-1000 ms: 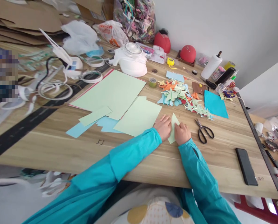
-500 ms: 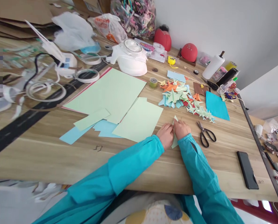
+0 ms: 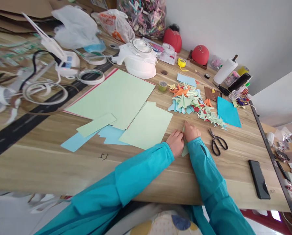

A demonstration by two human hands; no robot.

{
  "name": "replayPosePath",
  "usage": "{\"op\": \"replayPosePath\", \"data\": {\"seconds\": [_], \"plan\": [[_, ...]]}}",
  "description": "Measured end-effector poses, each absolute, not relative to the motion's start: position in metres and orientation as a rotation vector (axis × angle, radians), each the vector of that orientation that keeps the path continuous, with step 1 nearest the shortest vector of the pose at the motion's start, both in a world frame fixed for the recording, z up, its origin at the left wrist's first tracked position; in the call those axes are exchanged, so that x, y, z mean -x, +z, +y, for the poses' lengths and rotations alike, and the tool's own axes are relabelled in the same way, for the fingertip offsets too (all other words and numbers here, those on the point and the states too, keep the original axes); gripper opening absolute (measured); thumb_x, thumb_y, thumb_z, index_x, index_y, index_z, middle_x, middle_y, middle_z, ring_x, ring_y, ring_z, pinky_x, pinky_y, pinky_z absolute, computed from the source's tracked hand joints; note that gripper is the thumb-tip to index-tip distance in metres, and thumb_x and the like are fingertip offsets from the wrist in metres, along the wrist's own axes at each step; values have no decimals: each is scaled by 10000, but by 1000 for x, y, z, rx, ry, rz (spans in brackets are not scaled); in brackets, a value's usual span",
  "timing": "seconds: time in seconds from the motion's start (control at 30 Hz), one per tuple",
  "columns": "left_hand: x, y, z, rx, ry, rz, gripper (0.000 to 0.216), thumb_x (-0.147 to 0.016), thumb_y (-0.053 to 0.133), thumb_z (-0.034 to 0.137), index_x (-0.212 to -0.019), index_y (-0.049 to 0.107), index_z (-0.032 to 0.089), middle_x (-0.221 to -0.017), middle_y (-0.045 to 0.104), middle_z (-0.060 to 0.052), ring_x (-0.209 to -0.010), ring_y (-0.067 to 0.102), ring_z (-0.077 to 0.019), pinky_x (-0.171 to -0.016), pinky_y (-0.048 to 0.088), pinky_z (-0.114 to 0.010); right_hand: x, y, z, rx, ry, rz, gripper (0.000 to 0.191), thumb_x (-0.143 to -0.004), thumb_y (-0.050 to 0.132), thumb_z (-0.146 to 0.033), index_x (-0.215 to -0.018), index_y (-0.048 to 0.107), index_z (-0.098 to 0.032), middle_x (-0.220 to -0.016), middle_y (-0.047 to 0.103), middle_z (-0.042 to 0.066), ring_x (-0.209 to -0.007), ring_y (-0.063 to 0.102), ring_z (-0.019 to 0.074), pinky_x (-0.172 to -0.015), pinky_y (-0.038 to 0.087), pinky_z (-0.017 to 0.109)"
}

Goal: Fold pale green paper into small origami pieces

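A narrow piece of pale green paper [image 3: 185,151] lies on the wooden table, folded as far as I can see, and mostly covered by my hands. My left hand [image 3: 175,143] presses on its left side with fingers curled together. Closed over the paper's upper part, my right hand [image 3: 192,132] has its fingertips at the top end. Just left of my hands lies a larger pale green sheet [image 3: 146,125]. Black-handled scissors [image 3: 218,142] rest to the right, blades partly apart. A pile of folded paper stars [image 3: 183,100] sits beyond my hands.
Green cardstock [image 3: 114,94] and blue paper strips [image 3: 77,142] lie at left. A phone [image 3: 259,179] is near the right front edge. Farther back are a turquoise cloth-like square [image 3: 228,112], a thread spool [image 3: 162,86], tape rolls [image 3: 90,77] and a yellow tape measure [image 3: 181,62].
My right fingertips have moved up to the paper's top end, covering the tip that showed before. My left hand stays on the paper. The whole view has shifted slightly.
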State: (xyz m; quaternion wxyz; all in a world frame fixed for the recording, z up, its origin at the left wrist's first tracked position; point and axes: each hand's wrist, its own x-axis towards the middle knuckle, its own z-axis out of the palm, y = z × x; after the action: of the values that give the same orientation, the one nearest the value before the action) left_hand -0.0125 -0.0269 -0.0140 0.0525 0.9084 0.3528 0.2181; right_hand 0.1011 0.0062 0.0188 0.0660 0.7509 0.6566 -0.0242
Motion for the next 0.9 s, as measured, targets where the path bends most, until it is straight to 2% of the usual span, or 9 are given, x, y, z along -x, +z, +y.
{"op": "replayPosePath", "data": {"seconds": [0.07, 0.13, 0.23, 0.37, 0.5, 0.67, 0.77, 0.9], "plan": [[13, -15, -27, -2766, 695, 1076, 305, -763, 461, 145, -976, 662, 61, -1051, 592, -177, -1067, 478, -287, -1016, 315, -458, -112, 18, 4, -2404, -109, 1958, 391, -939, 251, -305, -1272, 451, -260, -1006, 671, 75, -843, 634, 190, -703, 448, 280], [14, -16, -27, -2750, 733, 1068, 310, -771, 450, 139, -995, 649, 60, -1065, 584, -179, -1072, 474, -282, -1016, 313, -461, -126, 15, -3, -2560, -71, 2009, 395, -940, 251, -281, -1256, 477, -206, -1015, 668, 88, -879, 619, 187, -737, 437, 268], [16, -14, -26, -2694, 799, 1104, 294, -772, 470, 160, -989, 644, 65, -1083, 566, -188, -1079, 463, -286, -1000, 323, -467, -145, 4, -18, -2684, 16, 2215, 369, -918, 304, -275, -1070, 607, -129, -971, 668, 117, -883, 602, 192, -740, 436, 261], [19, -10, -26, -2639, 838, 1203, 439, -745, 573, 373, -1072, 610, 82, -1121, 534, -199, -1089, 436, -323, -935, 358, -483, -156, -13, -31, -2623, 68, 2565, 334, -875, 389, -298, -825, 671, -126, -750, 638, 99, -702, 578, 181, -669, 434, 269], [22, -9, -26, -2671, 788, 1114, 575, -614, 664, 548, -1019, 640, 140, -1105, 554, -154, -1064, 440, -324, -943, 343, -481, -157, -17, -31, -2594, -50, 2725, 296, -867, 414, -294, -788, 665, -157, -704, 603, 62, -650, 553, 159, -614, 420, 256], [23, -12, -25, -2606, 780, 1114, 442, -654, 681, 455, -980, 658, 158, -1069, 593, -127, -1029, 476, -304, -912, 377, -453, -151, -19, -34, -2693, 13, 2647, 247, -823, 484, -339, -748, 634, -156, -748, 554, 70, -703, 532, 177, -676, 436, 299], [22, -15, -24, -2571, 785, 1093, 460, -651, 703, 380, -1042, 631, 149, -1111, 590, -132, -1049, 487, -309, -928, 377, -461, -145, -24, -37, -2791, 81, 2535, 246, -695, 632, -406, -695, 585, -164, -785, 546, 71, -766, 522, 207, -729, 430, 348], [22, -20, -21, -2435, 899, 1121, 646, -650, 705, 371, -1214, 503, 129, -1206, 543, -162, -1101, 492, -317, -936, 393, -467, -143, -25, -38, -2965, -345, 2525, 206, -660, 647, -349, -681, 524, -186, -711, 543, 16, -675, 511, 168, -658, 426, 316]]}}
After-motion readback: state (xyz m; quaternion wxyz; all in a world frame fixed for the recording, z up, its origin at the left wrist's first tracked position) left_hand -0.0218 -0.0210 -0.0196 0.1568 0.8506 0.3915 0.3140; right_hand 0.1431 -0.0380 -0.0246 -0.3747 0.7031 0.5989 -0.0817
